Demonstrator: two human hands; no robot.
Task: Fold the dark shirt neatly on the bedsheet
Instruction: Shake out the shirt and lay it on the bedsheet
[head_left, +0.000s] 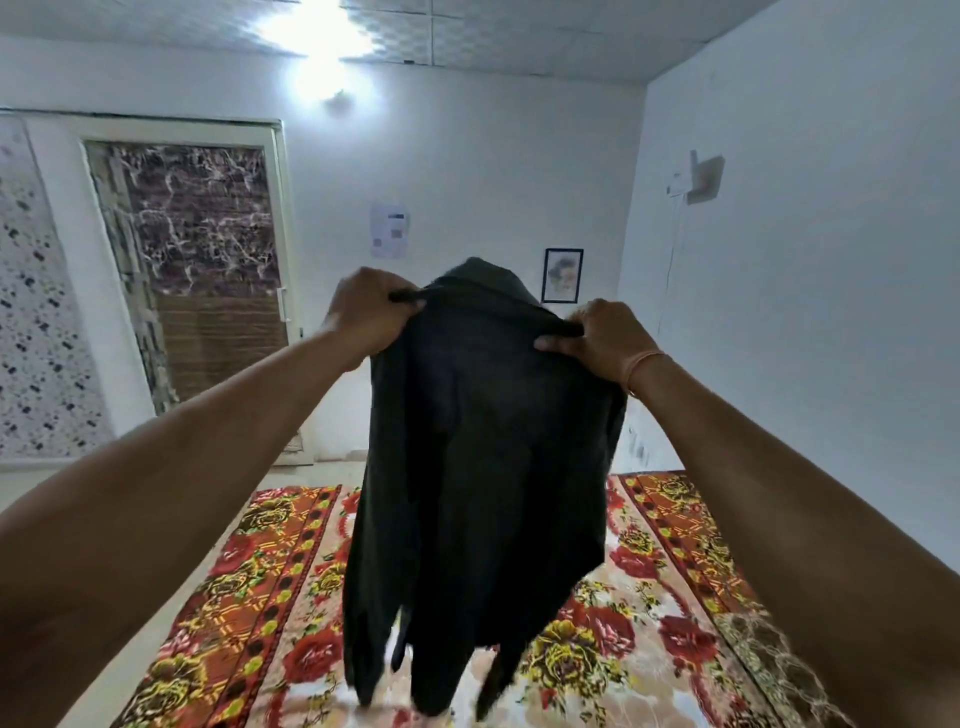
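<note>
Shirt: dark, hanging mid-frame above the floral bedsheet, hem bunched
Left hand: fingers curled, pinching one shoulder
Right hand: pinching the other shoulder
Risk: uneven lowering — hidden sleeves could tuck under, creasing the fold

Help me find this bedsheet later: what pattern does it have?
The bedsheet shows red and yellow roses; head view.

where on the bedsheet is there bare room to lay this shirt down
Bare bedsheet shows left of the hanging dark shirt, out to its edge, and right of it, toward the wall. The strip under the shirt is hidden.
</note>
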